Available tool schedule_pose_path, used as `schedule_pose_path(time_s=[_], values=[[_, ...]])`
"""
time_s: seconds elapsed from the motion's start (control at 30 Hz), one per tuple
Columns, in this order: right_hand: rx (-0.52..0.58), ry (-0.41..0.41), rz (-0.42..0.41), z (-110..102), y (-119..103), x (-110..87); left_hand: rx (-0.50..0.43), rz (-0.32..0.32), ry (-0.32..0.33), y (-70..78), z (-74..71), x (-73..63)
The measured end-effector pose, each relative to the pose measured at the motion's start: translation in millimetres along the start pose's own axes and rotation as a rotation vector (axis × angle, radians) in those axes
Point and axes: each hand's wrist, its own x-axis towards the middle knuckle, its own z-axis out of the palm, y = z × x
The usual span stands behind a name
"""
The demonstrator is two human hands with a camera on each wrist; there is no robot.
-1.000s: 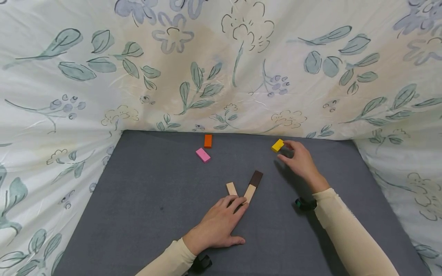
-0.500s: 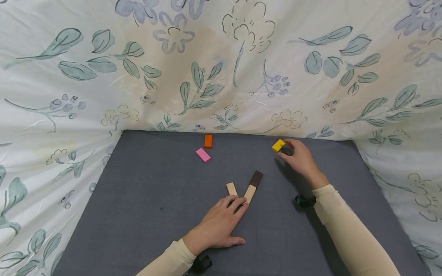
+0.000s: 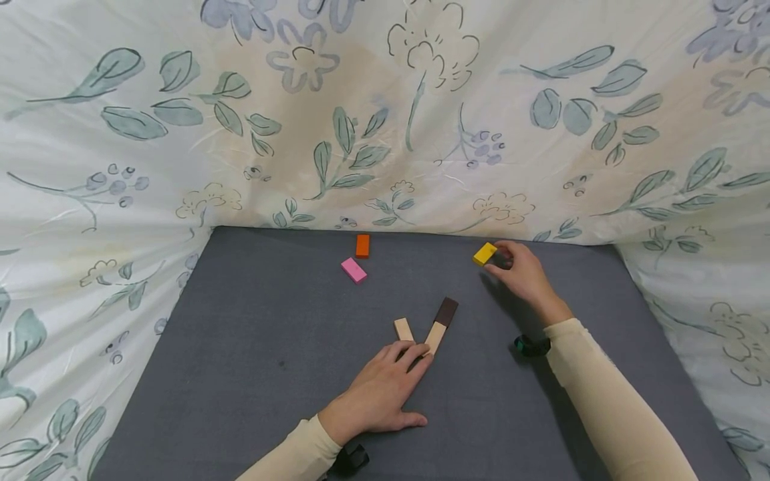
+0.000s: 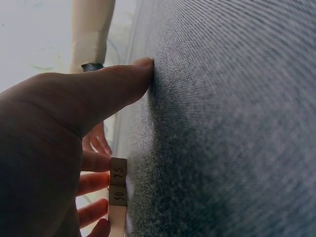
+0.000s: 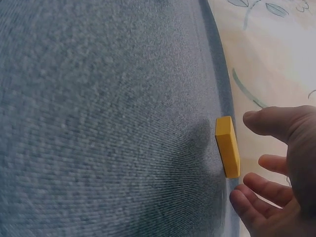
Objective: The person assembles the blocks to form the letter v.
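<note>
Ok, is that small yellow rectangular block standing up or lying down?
Lying down. The right-wrist view shows the yellow block with its long side along the dark grey cloth surface, not rising from it.

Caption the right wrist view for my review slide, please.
A right hand, thumb and fingers parted, beside a yellow block on a gray surface, floral fabric beyond.

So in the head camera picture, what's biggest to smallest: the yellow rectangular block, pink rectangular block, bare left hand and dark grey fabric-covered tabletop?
1. Dark grey tabletop
2. Left hand
3. Yellow block and pink block: too alike to rank
</note>
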Motion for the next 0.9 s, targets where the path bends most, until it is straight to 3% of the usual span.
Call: schedule_pose_path(time_s=[0.9], values=[[0.009,-0.041,-0.024,2,10,16.1,-0.006,-0.002,-0.015,-0.8,0.8,0.6]])
